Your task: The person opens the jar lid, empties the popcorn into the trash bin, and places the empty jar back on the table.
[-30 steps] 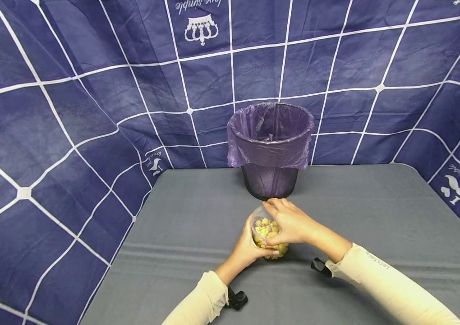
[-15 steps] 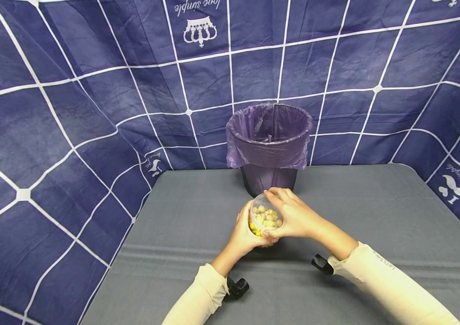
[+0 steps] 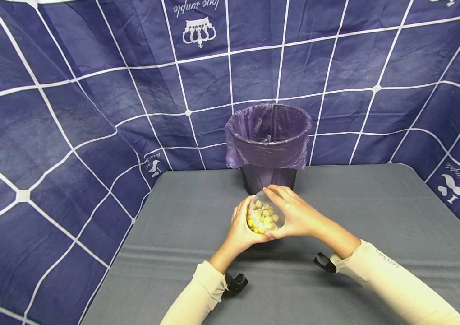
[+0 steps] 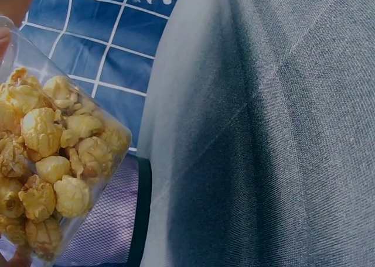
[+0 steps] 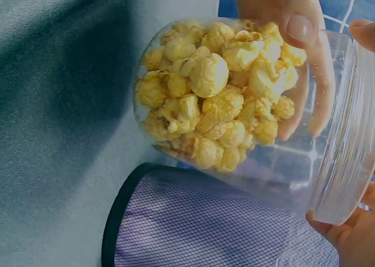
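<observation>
Popcorn jar (image 5: 246, 115) is up off the surface (image 3: 181, 216), left grip (image 3: 242, 230) curled round its body, right grip (image 3: 292, 214) clasping the lid (image 5: 345, 132). Probably light, stiff, kinda slick; I'd hold body plus lid.

A wide, flat surface covered in finely woven grey cloth (image 3: 181, 212) shows shallow creases across its nearer half; whether table or bed, I can't quite tell. Near its far edge, a round, dark mesh bin (image 3: 268, 177) stands upright, lined with a translucent purple plastic bag (image 3: 272, 153).
</observation>
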A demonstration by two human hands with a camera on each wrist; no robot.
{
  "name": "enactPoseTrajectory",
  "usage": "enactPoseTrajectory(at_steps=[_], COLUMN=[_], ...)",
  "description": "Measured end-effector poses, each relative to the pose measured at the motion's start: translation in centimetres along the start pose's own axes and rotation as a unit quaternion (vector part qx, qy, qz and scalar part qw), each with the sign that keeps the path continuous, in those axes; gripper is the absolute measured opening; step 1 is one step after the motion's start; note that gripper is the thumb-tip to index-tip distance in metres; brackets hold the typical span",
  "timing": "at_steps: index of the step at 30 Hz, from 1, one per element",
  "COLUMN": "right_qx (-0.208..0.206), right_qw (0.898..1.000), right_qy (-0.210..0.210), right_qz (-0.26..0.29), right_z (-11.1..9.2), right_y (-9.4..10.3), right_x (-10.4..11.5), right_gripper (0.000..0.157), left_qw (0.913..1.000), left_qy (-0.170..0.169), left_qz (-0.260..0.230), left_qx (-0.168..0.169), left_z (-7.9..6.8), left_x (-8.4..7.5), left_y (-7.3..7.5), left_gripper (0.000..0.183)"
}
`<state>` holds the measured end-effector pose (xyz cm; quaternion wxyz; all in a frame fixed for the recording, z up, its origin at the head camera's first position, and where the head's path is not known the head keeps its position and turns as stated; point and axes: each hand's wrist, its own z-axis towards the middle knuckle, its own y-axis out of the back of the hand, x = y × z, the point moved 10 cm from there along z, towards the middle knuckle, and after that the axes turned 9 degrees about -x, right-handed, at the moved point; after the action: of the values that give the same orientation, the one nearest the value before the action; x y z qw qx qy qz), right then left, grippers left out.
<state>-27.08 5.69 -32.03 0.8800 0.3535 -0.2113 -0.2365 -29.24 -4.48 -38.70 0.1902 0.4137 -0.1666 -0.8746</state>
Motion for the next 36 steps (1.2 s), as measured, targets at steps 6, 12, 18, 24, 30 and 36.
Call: enactPoseTrajectory(at_steps=[6, 12, 18, 24, 30, 36], right_qx=[0.006, 0.017, 0.027, 0.043, 0.064, 0.049], right_qw=[1.000, 0.999, 0.998, 0.998, 0.997, 0.987], right_qy=[0.017, 0.031, 0.044, 0.041, -0.029, -0.154], right_qz=[0.007, 0.015, 0.024, 0.024, 0.038, -0.007], right_z=[-0.3, -0.5, -0.9, -1.3, -1.5, -1.7], right_y=[-0.1, -0.3, -0.4, -0.5, -0.6, -1.0], right_x=[0.2, 0.4, 0.6, 0.5, 0.1, -0.9], right_gripper=[0.099, 0.099, 0.099, 0.099, 0.104, 0.100], left_qw=[0.9998, 0.9995, 0.9993, 0.9989, 0.9989, 0.9984], left_qy=[-0.017, -0.021, -0.025, -0.034, -0.038, -0.032], left_qz=[0.013, 0.022, 0.026, 0.026, 0.024, 0.046], left_qx=[0.000, 0.005, 0.012, 0.021, 0.013, 0.002], left_z=[-0.1, -0.2, -0.3, -0.4, -0.4, -0.4], left_x=[-0.4, -0.4, -0.3, -0.5, -0.5, -0.2], left_y=[0.0, 0.0, -0.1, -0.2, 0.0, 0.0], left_gripper=[0.103, 0.104, 0.104, 0.102, 0.101, 0.101])
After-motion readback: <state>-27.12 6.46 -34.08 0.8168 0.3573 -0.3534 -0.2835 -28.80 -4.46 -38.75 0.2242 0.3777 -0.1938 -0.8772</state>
